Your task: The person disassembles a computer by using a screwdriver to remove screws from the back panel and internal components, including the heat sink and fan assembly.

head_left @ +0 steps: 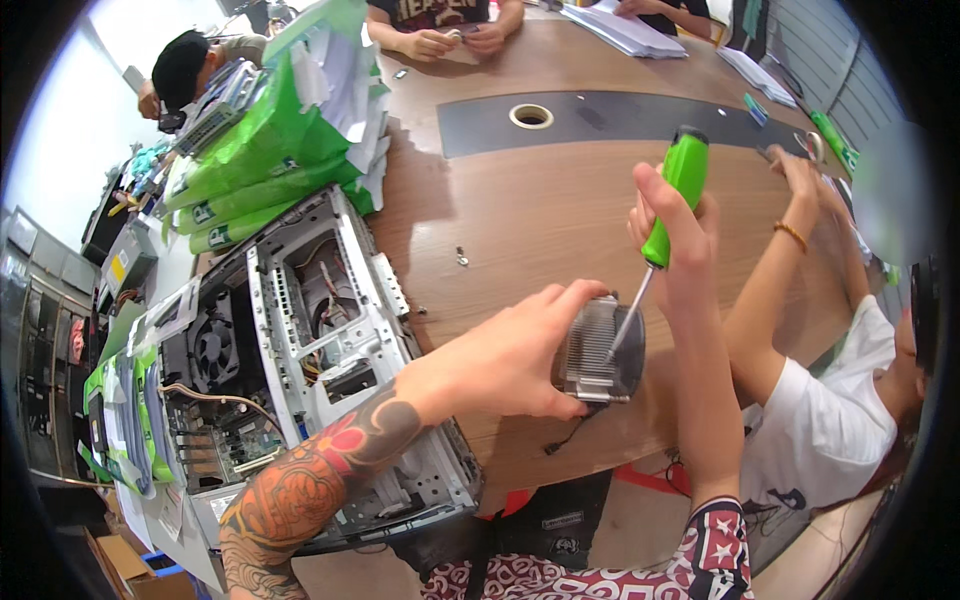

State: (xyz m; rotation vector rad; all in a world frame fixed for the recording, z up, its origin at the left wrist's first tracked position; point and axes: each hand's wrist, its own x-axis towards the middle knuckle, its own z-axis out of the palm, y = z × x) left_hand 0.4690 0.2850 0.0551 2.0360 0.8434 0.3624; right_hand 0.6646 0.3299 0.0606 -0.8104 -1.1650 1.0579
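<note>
My left hand [500,350] grips a computer CPU cooler [588,352], a finned metal heatsink with a dark round fan, on the wooden table. Its thumb and fingers hold the finned side, and a short dark cable [566,440] trails from the cooler. In a closed fist, my right hand [685,230] holds a green-handled screwdriver [686,170] with the handle up. Its shaft slants down to the cooler; whether the tip sits on a screw I cannot tell. Left of the cooler stands an opened computer case [262,330] with a fan and circuit board inside, partly behind my left forearm.
Small metal pieces [461,257] lie on the table [480,220]. Farther back is a tape roll [531,117] on a dark strip. Green plastic packages [270,150] are stacked beyond the case. A person in a white shirt [810,400] sits close on the right; others sit around the table.
</note>
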